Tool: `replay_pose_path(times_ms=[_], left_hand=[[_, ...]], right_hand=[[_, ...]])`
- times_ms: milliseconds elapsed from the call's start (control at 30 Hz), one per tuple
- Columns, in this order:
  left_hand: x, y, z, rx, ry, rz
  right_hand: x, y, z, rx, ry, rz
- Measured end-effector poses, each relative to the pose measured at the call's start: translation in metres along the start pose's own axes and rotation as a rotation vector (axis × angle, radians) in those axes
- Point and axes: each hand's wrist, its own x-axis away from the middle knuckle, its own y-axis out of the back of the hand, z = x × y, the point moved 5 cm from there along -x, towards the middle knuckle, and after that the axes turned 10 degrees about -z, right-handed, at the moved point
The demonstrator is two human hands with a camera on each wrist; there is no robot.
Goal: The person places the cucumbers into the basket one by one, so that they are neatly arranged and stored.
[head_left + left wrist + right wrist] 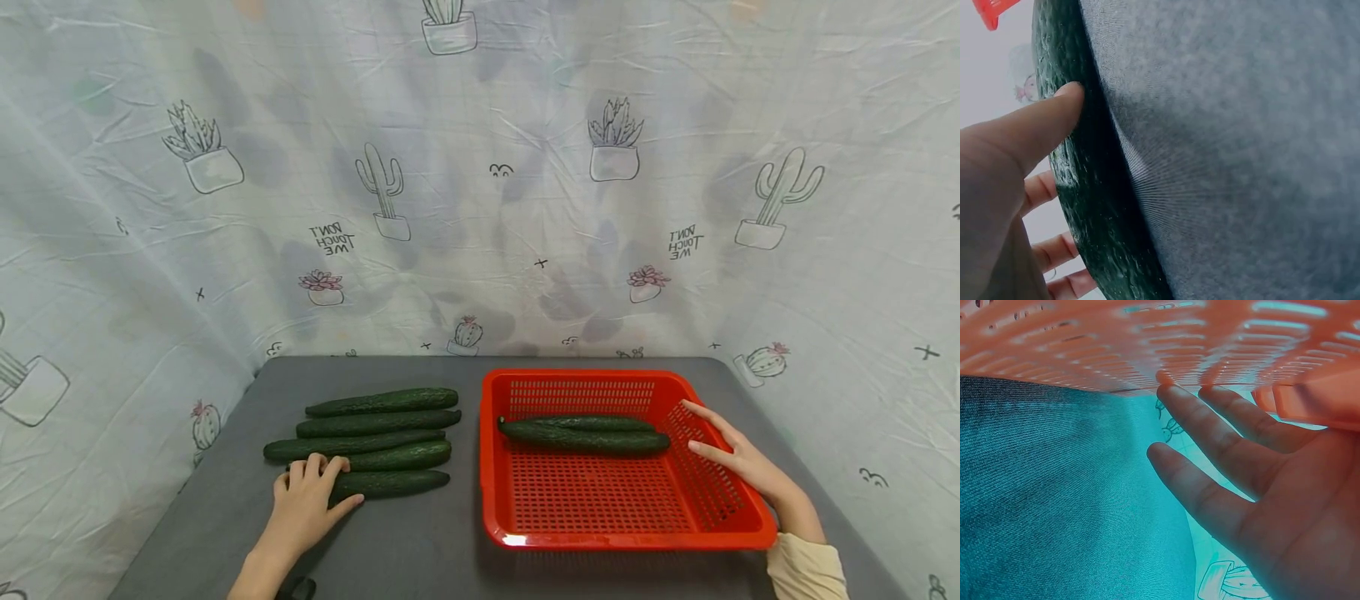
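Several dark green cucumbers lie side by side at the left of the grey table. My left hand (303,500) grips the left part of the nearest cucumber (397,483). In the left wrist view, the thumb lies along one side of this cucumber (1094,181) and fingertips show on the other. My right hand (757,471) rests at the right wall of a red plastic basket (637,540), with two digits over its inside. The right wrist view shows other fingers (1216,437) straight and spread beneath the slatted wall. Two cucumbers (585,437) lie inside the basket, near its back.
The grey table (465,533) ends at a curtain (510,208) printed with cactus drawings, which hangs behind and at both sides. A strip of table separates the row of cucumbers from the basket. A black strap (300,588) shows by the left wrist.
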Motion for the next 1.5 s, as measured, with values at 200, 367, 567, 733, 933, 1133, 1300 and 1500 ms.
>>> replay_pose_path(times_ms=[200,367,567,733,933,1133,1300,1500], left_hand=[[-0.002,0.0,-0.004,-0.011,-0.011,0.017],[0.0,0.001,-0.008,-0.036,-0.036,-0.005],[0.005,-0.002,-0.008,-0.044,-0.04,0.007],[0.008,-0.001,-0.008,-0.034,-0.063,-0.043],[0.007,0.008,-0.012,0.046,-0.031,-0.066],[-0.005,0.018,-0.016,0.132,0.07,-0.045],[-0.015,0.027,-0.024,0.162,0.116,-0.096],[-0.026,0.036,-0.04,0.169,0.114,-0.139]], right_hand=[[0.0,0.001,0.0,-0.004,-0.001,-0.001],[0.0,0.001,0.0,-0.011,-0.006,0.002],[0.0,0.001,0.001,-0.01,-0.008,0.006],[0.001,0.002,0.003,0.011,-0.012,0.004],[0.001,0.002,0.005,0.035,-0.009,0.006],[0.001,0.002,0.005,-0.002,-0.002,0.004],[0.001,0.002,0.005,-0.001,0.0,0.004],[0.002,0.002,0.006,0.003,-0.006,0.008]])
